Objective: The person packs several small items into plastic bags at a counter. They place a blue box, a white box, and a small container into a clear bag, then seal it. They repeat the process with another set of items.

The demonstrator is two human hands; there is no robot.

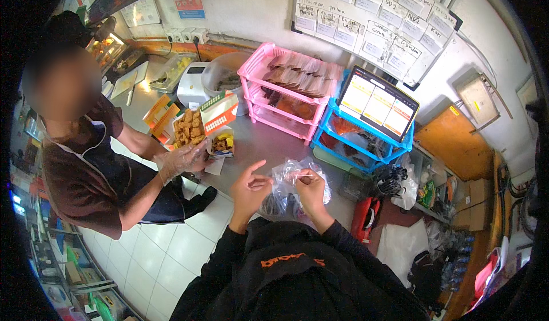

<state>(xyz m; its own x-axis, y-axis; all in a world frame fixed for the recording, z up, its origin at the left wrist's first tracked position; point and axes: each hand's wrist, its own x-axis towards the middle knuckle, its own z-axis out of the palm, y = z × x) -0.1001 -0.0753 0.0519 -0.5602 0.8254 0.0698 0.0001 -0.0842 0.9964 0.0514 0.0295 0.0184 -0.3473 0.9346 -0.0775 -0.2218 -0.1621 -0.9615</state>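
My right hand (pixel 311 189) pinches a bit of a clear plastic bag (pixel 283 171) between thumb and fingertips, above the metal counter. My left hand (pixel 252 188) is at the bag's left side, index finger stretched out and the other fingers curled. Whether those curled fingers grip the thin film cannot be made out. Beneath and behind my hands lie more crumpled clear plastic and some packets (pixel 327 186), partly hidden.
At left, a person in a plastic glove (pixel 171 166) holds an open carton of fried pieces (pixel 188 128). A smaller food box (pixel 223 143) is beside it. Ahead stand a pink rack (pixel 281 100) of sachets and a blue rack (pixel 360 136) topped by a tablet (pixel 377 102). A red tape dispenser (pixel 364 220) sits right.
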